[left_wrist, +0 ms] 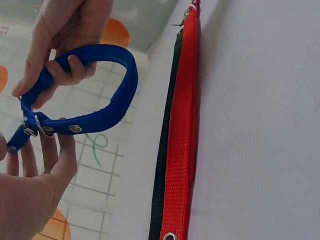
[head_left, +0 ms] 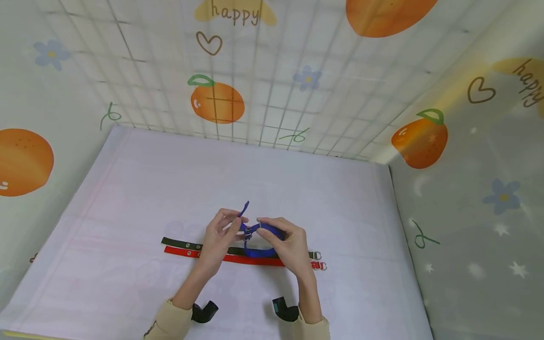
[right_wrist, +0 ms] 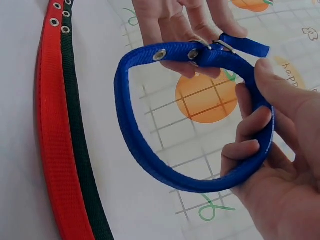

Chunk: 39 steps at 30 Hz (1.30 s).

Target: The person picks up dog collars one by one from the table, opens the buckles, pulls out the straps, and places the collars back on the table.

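Observation:
A blue pet collar [head_left: 260, 253] is bent into a loop and held up between both hands, its strap threaded through a metal buckle [left_wrist: 31, 129]. My left hand [head_left: 217, 243] pinches the strap by the buckle, and the free tip [right_wrist: 250, 46] sticks out past it. On the opposite side, my right hand [head_left: 291, 243] grips the band, with fingers curled round it and thumb along its edge. Metal eyelets [right_wrist: 159, 54] show on the strap near the left fingers. Beneath the hands, a red collar [head_left: 255, 260] and a dark green collar [head_left: 235, 250] lie straight, side by side.
The collars lie on a white table [head_left: 140, 179]. Walls covered in fruit-print sheeting enclose it on the left, back and right, with a wire grid [head_left: 272, 108] showing at the back. Black devices [head_left: 205, 312] are worn at both wrists near the beige sleeves [head_left: 170, 321].

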Available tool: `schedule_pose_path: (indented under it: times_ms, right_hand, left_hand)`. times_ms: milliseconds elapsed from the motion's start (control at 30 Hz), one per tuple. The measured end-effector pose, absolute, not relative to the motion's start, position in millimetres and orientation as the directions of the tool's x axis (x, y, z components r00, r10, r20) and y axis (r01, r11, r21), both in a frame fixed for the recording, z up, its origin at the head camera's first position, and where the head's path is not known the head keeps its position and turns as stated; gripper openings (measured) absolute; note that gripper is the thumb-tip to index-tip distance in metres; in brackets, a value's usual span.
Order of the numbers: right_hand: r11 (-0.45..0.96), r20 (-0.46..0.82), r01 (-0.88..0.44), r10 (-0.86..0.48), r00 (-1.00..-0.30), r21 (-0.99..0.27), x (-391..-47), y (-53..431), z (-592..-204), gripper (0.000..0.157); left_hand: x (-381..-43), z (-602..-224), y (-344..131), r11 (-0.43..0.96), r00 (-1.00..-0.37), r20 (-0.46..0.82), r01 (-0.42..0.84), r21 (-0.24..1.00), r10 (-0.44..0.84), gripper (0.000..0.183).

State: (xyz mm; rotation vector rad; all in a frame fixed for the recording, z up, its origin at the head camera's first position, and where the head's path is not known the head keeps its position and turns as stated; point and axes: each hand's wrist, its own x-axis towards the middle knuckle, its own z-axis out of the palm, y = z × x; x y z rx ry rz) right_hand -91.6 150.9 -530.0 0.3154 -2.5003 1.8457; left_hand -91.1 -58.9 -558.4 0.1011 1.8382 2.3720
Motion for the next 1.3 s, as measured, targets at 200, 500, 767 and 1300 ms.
schedule_pose_path:
  times_ms: [200,500,767,1300]
  right_hand:
    - [0.261,0.127,-0.162,-0.147,-0.981,-0.952,-90.6,149.5,-530.3,0.026]
    - [0.273,0.093,-0.124,-0.124,-0.988,-0.954,-90.6,148.7,-529.4,0.024]
    - [0.247,0.073,-0.105,-0.134,-0.988,-0.963,-90.3,147.7,-529.8,0.028]
    - [0.335,0.108,-0.163,-0.176,-0.978,-0.928,-89.2,144.5,-527.1,0.028]
  left_hand:
    - [-89.7,-559.8,-57.2,-0.211,-0.977,-0.003,-0.048,0.976,0.211,0.029]
    - [-86.4,-558.7,-55.0,-0.112,-0.966,0.026,-0.003,0.994,0.257,0.030]
    - [-85.3,-559.5,-53.0,-0.070,-0.972,0.039,0.024,0.997,0.230,0.031]
    - [-86.1,-552.8,-56.3,0.072,-0.986,0.127,0.135,0.988,0.112,0.025]
